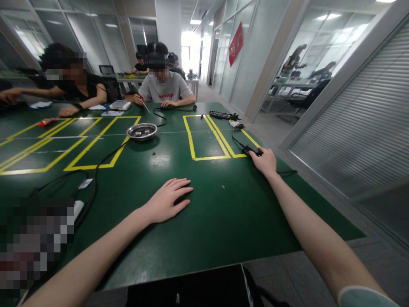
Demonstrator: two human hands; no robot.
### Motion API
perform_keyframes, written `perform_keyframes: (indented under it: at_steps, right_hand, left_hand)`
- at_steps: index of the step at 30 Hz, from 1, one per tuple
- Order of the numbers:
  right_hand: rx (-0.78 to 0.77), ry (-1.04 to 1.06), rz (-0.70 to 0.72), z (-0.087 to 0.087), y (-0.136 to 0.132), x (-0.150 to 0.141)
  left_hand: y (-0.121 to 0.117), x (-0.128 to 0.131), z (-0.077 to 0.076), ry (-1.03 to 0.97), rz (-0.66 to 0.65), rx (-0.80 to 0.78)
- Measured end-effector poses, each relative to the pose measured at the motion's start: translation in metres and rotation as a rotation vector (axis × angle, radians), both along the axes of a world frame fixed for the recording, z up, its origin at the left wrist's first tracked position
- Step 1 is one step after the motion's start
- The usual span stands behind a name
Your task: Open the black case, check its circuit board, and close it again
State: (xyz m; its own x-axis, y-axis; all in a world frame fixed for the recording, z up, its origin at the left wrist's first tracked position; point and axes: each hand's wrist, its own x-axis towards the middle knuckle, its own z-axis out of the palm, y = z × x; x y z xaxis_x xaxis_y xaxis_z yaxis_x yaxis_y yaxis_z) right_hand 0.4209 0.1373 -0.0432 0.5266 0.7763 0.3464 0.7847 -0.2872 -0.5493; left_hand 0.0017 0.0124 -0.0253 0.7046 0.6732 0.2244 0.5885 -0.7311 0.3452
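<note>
My left hand [172, 198] rests palm down on the green table [204, 230], fingers spread, holding nothing. Farther right, near the table's right edge, my right hand [264, 161] is closed around a small black corded piece [248, 150]; the fingers partly cover it, so its exact kind is unclear. A black cable [235, 137] runs from it toward a dark rounded end [239, 126]. Beyond that lies a black folded stand-like object [223, 115], beside a crumpled white scrap [234, 123].
Yellow tape rectangles [211, 159] mark the tabletop. A metal bowl [142, 133] with small metal parts stands left of centre. Black cables [97, 166] cross the left side. Two people sit across the table, one holding a thin pointed tool [146, 106]. Glass partitions line the right.
</note>
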Motion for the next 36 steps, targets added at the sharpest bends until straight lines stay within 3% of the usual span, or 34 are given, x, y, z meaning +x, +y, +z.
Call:
perform_keyframes:
  at_steps: [9,17,26,32,36]
  right_hand:
    - [0.002,0.108,-0.065,0.003,0.0,0.009]
    - [0.123,0.089,-0.057,-0.001,0.0,0.008]
    - [0.199,-0.026,0.065,0.008,-0.003,0.008]
    - [0.023,-0.086,0.115,0.008,-0.006,0.01]
    - [0.043,-0.158,0.053,0.011,-0.008,0.006]
  left_hand:
    - [0.001,0.0,-0.001,0.01,-0.002,0.003]
    - [-0.001,0.001,0.0,0.034,0.005,0.002]
    - [-0.001,0.001,0.0,0.031,0.001,0.007]
    - [0.0,0.003,0.0,0.041,0.003,-0.004]
    - [0.0,0.003,0.001,0.053,0.01,-0.009]
